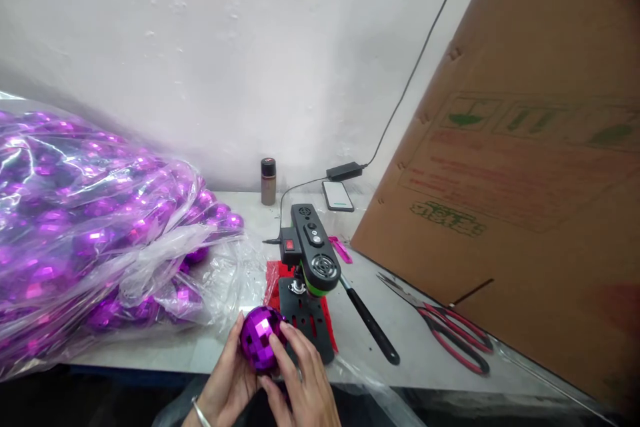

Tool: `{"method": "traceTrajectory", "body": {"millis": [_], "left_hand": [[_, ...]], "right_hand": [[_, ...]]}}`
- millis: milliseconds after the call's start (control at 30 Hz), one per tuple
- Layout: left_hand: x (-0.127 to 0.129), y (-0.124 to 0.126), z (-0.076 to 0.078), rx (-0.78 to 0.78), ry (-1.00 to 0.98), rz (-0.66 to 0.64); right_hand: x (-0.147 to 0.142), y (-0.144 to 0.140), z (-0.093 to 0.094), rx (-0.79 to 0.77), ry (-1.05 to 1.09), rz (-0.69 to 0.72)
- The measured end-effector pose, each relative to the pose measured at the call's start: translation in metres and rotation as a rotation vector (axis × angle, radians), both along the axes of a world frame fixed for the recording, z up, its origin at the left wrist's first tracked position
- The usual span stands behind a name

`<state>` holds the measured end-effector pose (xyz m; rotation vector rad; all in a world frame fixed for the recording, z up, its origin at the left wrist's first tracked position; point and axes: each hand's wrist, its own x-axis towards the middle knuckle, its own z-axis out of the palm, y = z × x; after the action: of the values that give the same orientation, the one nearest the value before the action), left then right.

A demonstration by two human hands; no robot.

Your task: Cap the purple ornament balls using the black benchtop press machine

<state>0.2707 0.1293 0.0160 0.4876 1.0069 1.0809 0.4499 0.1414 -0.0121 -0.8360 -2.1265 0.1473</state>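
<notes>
A shiny purple mirror-ball ornament (pixel 259 340) is held between both hands at the table's front edge. My left hand (pixel 227 373) cups it from the left and below, its thumb side against the ball. From the right, my right hand (pixel 300 373) presses its fingertips on the ball's surface; part of the palm is hidden. Just behind the hands stands a small black bench machine (pixel 315 247) with a red switch, a slotted base plate and a long black-handled lever (pixel 373 327). Red material lies under its base.
At left, a large clear plastic bag (pixel 145 260) bulges with purple balls. Red-and-black scissors (pixel 450 333) lie at right before a big cardboard box (pixel 525 167). Toward the wall are a small bottle (pixel 269 183), a phone (pixel 339 197) and a power adapter (pixel 345 171) with its cable.
</notes>
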Motion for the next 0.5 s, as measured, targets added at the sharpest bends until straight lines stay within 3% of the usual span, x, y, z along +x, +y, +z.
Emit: {"method": "traceTrajectory", "body": {"millis": [100, 233, 333, 500], "left_hand": [[0.012, -0.01, -0.009, 0.092, -0.058, 0.022], [0.028, -0.012, -0.025, 0.135, -0.015, 0.268], [0.035, -0.002, -0.029, 0.051, -0.107, 0.373], [0.036, 0.025, -0.021, -0.121, -0.233, 0.418]], "right_hand": [[-0.005, -0.007, 0.001, 0.028, 0.114, -0.08], [-0.001, -0.016, 0.004, -0.055, 0.198, -0.16], [0.004, -0.018, 0.001, -0.069, 0.234, -0.169], [0.006, -0.032, -0.021, -0.036, 0.264, -0.11]]}}
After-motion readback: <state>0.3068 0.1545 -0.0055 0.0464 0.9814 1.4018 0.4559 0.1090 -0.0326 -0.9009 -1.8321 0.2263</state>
